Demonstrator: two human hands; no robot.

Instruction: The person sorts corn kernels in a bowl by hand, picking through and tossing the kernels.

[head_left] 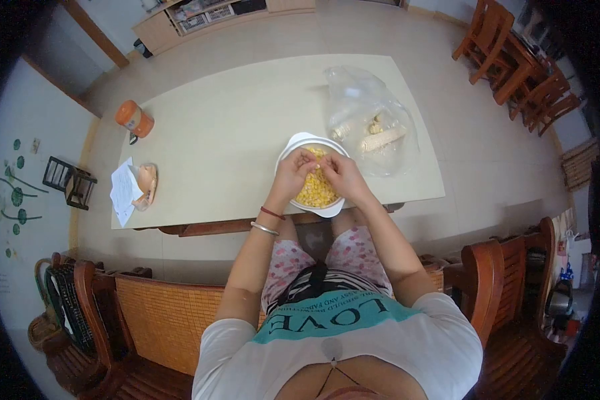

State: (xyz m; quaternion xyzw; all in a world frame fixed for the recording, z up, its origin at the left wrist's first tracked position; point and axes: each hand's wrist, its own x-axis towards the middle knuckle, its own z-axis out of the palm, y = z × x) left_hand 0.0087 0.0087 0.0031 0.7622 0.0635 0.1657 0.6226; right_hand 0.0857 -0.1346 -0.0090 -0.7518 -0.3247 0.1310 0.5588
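A white bowl (331, 211) with two handles stands at the table's front edge, holding loose yellow corn kernels (315, 191). Above the kernels my left hand (295, 172) and my right hand (343, 175) meet, fingertips pinched close together. Something small and pale shows between the fingertips, too small to name. To the right of the bowl lies a clear plastic bag (360, 93) with stripped corn cobs (383, 139) in it.
On the pale table (227, 133), an orange canister (135, 119) stands at the left, with white paper (123, 190) and a plastic-wrapped item (147, 185) nearer me. Wooden chairs (507, 60) stand at the far right.
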